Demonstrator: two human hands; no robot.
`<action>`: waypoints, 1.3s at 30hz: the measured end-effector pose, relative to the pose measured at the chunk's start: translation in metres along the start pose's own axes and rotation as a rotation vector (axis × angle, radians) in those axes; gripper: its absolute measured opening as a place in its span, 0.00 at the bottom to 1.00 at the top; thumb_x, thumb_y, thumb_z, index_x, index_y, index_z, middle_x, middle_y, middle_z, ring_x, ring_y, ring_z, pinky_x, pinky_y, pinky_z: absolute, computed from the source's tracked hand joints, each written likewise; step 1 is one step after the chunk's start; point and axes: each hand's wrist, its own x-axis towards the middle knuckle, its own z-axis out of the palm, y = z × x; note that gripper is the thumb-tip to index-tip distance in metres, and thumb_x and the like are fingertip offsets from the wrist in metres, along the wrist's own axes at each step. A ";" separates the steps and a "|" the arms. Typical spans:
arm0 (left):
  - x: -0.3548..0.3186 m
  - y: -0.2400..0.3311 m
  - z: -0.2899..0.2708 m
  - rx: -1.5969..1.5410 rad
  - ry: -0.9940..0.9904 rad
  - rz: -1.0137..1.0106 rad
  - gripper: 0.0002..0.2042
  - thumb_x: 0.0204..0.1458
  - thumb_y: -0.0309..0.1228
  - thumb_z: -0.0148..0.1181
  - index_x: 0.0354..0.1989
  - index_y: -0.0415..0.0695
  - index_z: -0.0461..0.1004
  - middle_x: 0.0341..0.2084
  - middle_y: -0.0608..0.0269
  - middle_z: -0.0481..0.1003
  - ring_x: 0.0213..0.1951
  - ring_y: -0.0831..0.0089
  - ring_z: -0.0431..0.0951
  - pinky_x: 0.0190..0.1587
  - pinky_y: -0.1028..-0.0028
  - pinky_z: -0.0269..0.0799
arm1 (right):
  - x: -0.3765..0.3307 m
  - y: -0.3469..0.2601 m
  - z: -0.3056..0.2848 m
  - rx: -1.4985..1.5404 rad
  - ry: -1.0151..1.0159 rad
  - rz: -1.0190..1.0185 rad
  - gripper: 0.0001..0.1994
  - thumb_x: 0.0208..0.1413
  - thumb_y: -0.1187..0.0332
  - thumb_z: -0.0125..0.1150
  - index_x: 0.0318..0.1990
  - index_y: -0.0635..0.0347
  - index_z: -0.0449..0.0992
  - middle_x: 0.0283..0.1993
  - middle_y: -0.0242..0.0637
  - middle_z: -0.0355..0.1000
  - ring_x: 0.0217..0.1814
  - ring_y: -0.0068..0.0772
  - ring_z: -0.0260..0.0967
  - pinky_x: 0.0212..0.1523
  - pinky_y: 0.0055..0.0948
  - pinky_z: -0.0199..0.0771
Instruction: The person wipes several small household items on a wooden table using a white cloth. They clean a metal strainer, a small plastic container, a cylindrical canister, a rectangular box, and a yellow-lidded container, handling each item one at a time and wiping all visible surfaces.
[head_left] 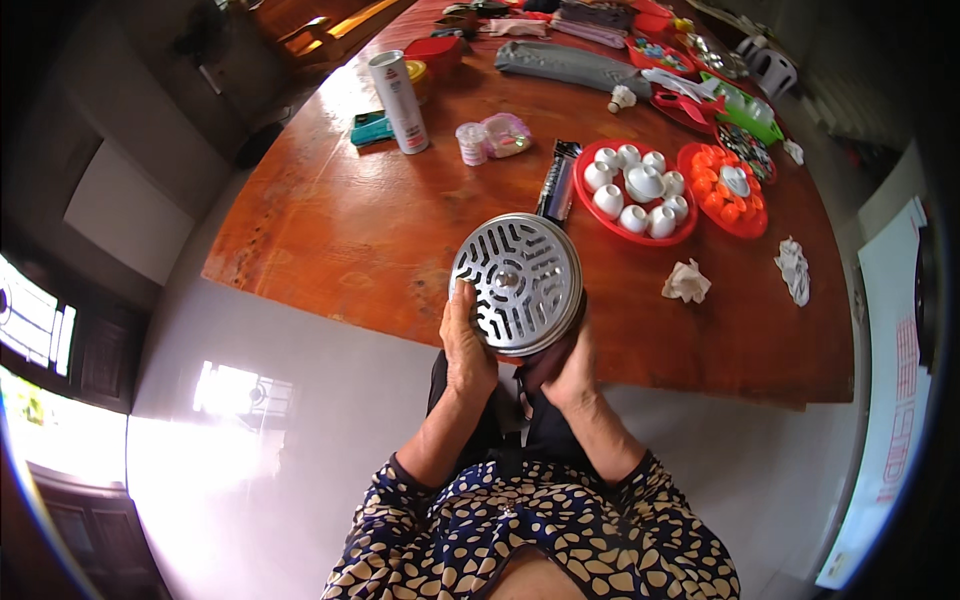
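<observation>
Both my hands hold a round silver metal container with a slotted lid, its patterned top facing up at me, over the near edge of the table. My left hand grips the left side, with the thumb on the lid's rim. Around the lower right side is my right hand, its fingers mostly hidden beneath the container. Just beyond it lies a narrow dark packet, partly covered by the lid. To the right of that, a red tray carries several small white cups and a white pot.
A second red tray bears orange cups. Crumpled tissues lie on the wooden table. A tall white cylinder stands at the left, near a small pink-and-white jar. A long grey bundle lies farther back.
</observation>
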 end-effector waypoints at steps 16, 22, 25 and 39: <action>-0.015 0.015 0.008 0.273 -0.170 -0.089 0.25 0.51 0.34 0.61 0.53 0.38 0.58 0.41 0.55 0.70 0.44 0.72 0.72 0.45 0.71 0.73 | 0.028 -0.054 -0.013 -0.585 -0.037 -0.287 0.21 0.49 0.65 0.56 0.50 0.66 0.67 0.46 0.37 0.68 0.47 0.28 0.67 0.47 0.28 0.70; 0.004 0.043 0.018 0.537 -0.339 -0.089 0.30 0.50 0.44 0.63 0.54 0.33 0.63 0.39 0.54 0.73 0.39 0.72 0.76 0.42 0.73 0.74 | 0.026 -0.069 -0.014 -0.623 -0.151 -0.133 0.28 0.51 0.58 0.60 0.56 0.65 0.66 0.47 0.38 0.70 0.48 0.27 0.67 0.48 0.28 0.70; 0.006 0.030 0.016 0.483 -0.348 -0.087 0.30 0.51 0.46 0.63 0.52 0.33 0.64 0.36 0.56 0.75 0.35 0.74 0.77 0.38 0.75 0.76 | 0.030 -0.059 -0.009 -0.333 -0.115 -0.116 0.29 0.59 0.48 0.50 0.59 0.62 0.62 0.54 0.41 0.67 0.56 0.31 0.65 0.54 0.32 0.69; 0.048 0.012 0.045 0.343 -0.086 -0.036 0.20 0.54 0.41 0.60 0.47 0.38 0.68 0.34 0.65 0.73 0.35 0.80 0.73 0.38 0.78 0.71 | 0.102 -0.004 -0.045 0.386 -0.447 0.064 0.23 0.63 0.55 0.44 0.58 0.61 0.64 0.57 0.42 0.67 0.58 0.37 0.65 0.58 0.39 0.68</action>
